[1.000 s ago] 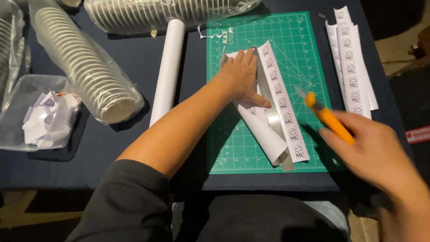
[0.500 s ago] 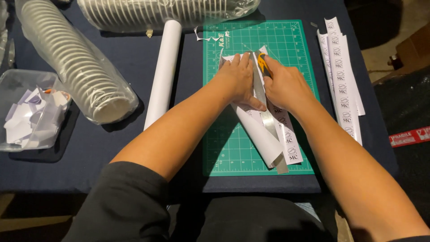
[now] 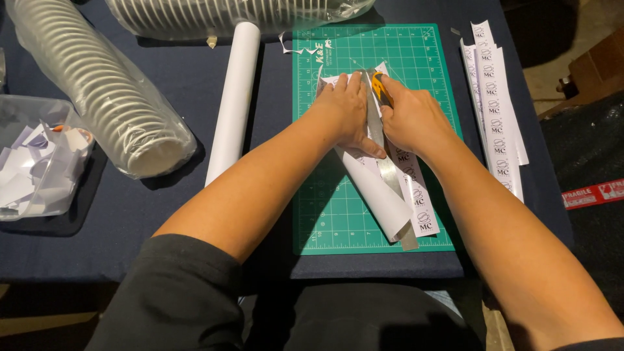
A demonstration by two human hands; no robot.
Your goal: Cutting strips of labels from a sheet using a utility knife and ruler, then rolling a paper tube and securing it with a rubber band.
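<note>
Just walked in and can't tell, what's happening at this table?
A person is cutting printed paper on a green mat. The left hand presses a metal ruler down on the sheet, whose near end curls up. The right hand holds an orange knife against the ruler's far end. Cut strips lie to the right; a paper roll and sleeves of cups lie to the left.

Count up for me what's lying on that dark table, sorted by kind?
Green cutting mat: 1
Steel ruler: 1
Orange utility knife: 1
Curling printed paper sheet: 1
White paper roll: 1
Bagged stacks of white cups: 2
Clear tub of paper scraps: 1
Pile of cut printed strips: 1
Total: 9
</note>
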